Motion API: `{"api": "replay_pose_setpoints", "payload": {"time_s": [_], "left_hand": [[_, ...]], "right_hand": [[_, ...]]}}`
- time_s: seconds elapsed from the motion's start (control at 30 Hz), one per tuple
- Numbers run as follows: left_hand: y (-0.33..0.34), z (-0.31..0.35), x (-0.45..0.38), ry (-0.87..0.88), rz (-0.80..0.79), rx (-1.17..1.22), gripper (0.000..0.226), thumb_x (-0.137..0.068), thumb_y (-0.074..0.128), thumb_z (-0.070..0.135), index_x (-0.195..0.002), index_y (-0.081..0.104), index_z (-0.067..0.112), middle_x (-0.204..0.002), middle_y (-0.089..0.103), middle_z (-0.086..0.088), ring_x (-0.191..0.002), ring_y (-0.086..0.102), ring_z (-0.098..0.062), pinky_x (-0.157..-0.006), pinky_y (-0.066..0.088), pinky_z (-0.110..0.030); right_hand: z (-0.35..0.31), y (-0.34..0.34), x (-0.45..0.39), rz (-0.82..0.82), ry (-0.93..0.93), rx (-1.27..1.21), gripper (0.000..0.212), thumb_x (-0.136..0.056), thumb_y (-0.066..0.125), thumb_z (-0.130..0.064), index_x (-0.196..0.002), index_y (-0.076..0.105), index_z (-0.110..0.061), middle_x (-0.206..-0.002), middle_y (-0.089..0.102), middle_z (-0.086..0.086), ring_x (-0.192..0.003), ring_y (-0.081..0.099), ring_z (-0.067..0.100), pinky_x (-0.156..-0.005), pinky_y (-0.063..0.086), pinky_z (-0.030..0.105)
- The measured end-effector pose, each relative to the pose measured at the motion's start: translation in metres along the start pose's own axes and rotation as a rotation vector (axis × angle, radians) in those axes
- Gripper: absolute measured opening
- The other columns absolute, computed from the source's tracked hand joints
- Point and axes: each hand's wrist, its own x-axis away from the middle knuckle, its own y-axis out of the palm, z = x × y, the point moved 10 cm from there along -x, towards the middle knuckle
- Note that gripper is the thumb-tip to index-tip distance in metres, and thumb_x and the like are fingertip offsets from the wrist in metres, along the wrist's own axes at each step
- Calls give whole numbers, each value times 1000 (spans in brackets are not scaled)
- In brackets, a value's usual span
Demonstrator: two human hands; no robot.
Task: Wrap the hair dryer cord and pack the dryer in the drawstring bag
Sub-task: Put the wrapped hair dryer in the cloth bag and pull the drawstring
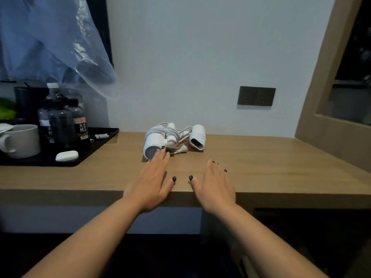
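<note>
The white hair dryer [155, 142], cord [174, 132] bundled around it, lies near the desk's [281, 157] back edge. The flat left hand [153, 182] touches its end; the right hand [215, 184] rests flat, holding nothing. A black tray [96, 146] at the left edge holds bottles [62, 121] and a mug [22, 140].

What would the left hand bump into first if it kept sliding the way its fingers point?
The left hand would meet the hair dryer first; its fingertips already look at the dryer's grey end, though depth is unclear.
</note>
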Motion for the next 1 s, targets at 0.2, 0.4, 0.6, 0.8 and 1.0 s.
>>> {"api": "replay_pose_setpoints", "payload": {"time_s": [0.2,0.4,0.6,0.8,1.0], "left_hand": [[19,32,46,47,-44,-208,84,-84,-1,60,-154,-10,14,-160,-20,-2,-146,-23,-14,-119,-11,-36],[49,107,61,228,-9,6,74,-95,17,53,-152,-12,16,-161,-19,-1,-146,-23,-10,-120,-10,-31],[117,172,83,348,-105,173,71,-97,24,46,-153,-7,17,-162,-14,1,-146,-21,-6,-119,-8,-27],[186,213,89,461,-210,175,65,-98,35,35,-154,14,10,-163,6,-6,-150,-5,-13,-121,4,-34],[243,253,77,552,-371,181,68,-99,34,38,-152,-1,15,-162,-2,-5,-149,-9,-12,-121,1,-32]], "right_hand": [[34,-10,39,-5,-160,183,79,-98,26,-59,-154,4,-7,-163,7,9,-150,1,21,-119,-1,33],[84,-18,87,117,-327,198,77,-95,21,-56,-154,3,-9,-163,1,6,-146,-11,11,-117,-6,27],[176,3,123,154,-160,178,75,-95,25,-51,-154,4,-10,-161,-2,4,-149,-5,13,-118,-1,30],[260,36,148,102,42,123,75,-100,39,-44,-153,-4,-14,-161,-8,2,-146,-12,9,-119,0,30],[332,78,171,12,268,7,80,-98,42,-46,-153,-7,-15,-163,-9,2,-144,-12,8,-116,-1,25]]}}
